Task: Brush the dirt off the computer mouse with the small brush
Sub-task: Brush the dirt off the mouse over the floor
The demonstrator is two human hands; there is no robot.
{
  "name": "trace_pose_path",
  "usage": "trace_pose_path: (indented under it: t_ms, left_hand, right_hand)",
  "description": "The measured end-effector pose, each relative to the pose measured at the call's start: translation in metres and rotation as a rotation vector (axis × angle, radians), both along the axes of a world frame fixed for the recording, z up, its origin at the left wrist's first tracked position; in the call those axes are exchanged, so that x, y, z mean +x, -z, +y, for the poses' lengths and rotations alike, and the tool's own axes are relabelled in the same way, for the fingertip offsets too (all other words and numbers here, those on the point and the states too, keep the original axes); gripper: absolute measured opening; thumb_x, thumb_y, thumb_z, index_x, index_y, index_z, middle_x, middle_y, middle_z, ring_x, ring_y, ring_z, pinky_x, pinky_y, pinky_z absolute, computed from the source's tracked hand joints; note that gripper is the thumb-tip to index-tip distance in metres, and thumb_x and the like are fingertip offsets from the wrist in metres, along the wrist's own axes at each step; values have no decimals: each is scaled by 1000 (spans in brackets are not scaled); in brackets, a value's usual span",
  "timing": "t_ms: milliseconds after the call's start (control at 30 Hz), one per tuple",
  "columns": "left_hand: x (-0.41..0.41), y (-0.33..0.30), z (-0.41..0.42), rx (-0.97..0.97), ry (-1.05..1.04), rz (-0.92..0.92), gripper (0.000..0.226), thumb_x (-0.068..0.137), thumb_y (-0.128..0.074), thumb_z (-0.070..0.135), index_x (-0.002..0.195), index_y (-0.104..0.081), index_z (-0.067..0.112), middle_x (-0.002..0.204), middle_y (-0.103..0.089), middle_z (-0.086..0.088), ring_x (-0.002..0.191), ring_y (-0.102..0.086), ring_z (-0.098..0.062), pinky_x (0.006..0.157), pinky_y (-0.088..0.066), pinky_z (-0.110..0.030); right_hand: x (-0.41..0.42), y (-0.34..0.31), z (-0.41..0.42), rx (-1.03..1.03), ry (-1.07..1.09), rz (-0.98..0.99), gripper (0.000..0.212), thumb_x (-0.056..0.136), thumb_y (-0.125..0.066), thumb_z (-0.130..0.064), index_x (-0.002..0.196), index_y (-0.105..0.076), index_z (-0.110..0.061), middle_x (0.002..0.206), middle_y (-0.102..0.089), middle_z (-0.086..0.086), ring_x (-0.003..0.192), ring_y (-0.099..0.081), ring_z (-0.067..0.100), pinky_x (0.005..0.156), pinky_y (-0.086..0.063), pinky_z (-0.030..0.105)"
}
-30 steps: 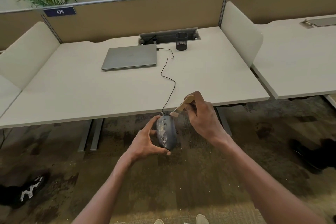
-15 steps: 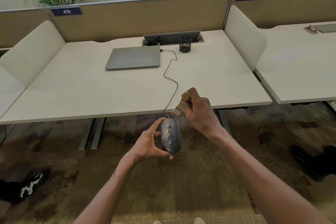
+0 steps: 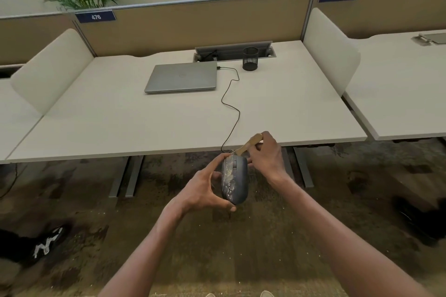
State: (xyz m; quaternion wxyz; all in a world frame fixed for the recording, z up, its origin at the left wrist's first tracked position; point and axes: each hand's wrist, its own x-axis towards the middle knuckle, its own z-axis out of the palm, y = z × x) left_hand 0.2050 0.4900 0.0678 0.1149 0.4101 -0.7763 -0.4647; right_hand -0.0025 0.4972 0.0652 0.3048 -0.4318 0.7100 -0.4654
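Head view, near to far. The left hand [image 3: 200, 194] held the computer mouse [image 3: 234, 179] out over the carpet [image 3: 265, 243], clear of the desk, thumb under its near end and fingers curled round its far end, so that its top faced the camera. Pale dirt streaked the left half of the shell. At about 1 o'clock from the mouse, the right hand [image 3: 266, 155] was closed round the wooden handle of the small brush [image 3: 248, 144], its bristle end touching the front of the mouse near the cable [image 3: 231, 101]. Over the preceding second the brush had tilted upright and then dropped back to a slant while its tip stayed at that front edge; most of the streaked area therefore appeared unswept. At 12 o'clock the cable ran across the desk [image 3: 120, 123] to a shut laptop [image 3: 183, 77] beside a mesh cup [image 3: 250, 58].
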Motion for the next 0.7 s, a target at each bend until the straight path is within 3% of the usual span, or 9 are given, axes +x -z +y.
trace_pose_path:
  t_ms: [67,167,233,367,533,633,700]
  left_hand:
    - [0,-1,0,4,8,-23,124,57,-97,29,150,-18,52,124,-67,5,117,-64,-15,108,-49,-45]
    - [0,-3,0,26,15,-54,126,58,-97,29,151,-15,55,129,-65,3,124,-60,-17,112,-44,-51]
    - [0,-3,0,36,8,-69,129,57,-97,31,152,-13,55,133,-63,3,128,-57,-17,114,-41,-52]
    - [-1,-5,-1,55,-12,-86,134,57,-97,32,153,-8,56,137,-62,2,131,-56,-18,115,-38,-53]
    - [-4,-2,-4,61,-64,-103,143,56,-98,33,159,0,40,138,-62,-1,133,-54,-21,119,-34,-52]
    - [-1,1,-4,116,-112,-53,140,54,-99,30,160,-8,31,135,-65,-1,118,-66,-20,112,-43,-51]
    - [2,3,-5,152,-124,7,130,55,-100,23,157,-20,28,127,-69,-1,109,-70,-16,106,-50,-49]
  right_hand:
    - [1,4,-1,12,-6,-80,12,99,-64,-16,105,-54,-16,99,-66,3,86,-72,20,59,-63,27]
    - [1,9,-1,41,-13,-108,15,98,-66,-18,109,-57,-13,105,-66,5,98,-69,23,79,-65,44]
    - [2,12,0,49,-6,-160,12,98,-66,-19,106,-58,-15,103,-68,4,97,-69,23,83,-64,47]
    - [3,16,4,71,-9,-241,11,97,-68,-20,99,-58,-24,102,-69,3,98,-70,22,83,-64,42]
    - [3,19,3,80,-10,-323,11,97,-68,-19,106,-61,-18,104,-72,5,97,-72,23,78,-65,37]
    - [3,19,5,58,-23,-365,13,97,-69,-18,106,-62,-14,102,-73,6,95,-73,23,69,-62,28]
    - [2,21,6,56,-33,-358,14,96,-71,-19,107,-63,-14,103,-73,7,97,-73,23,72,-64,30]
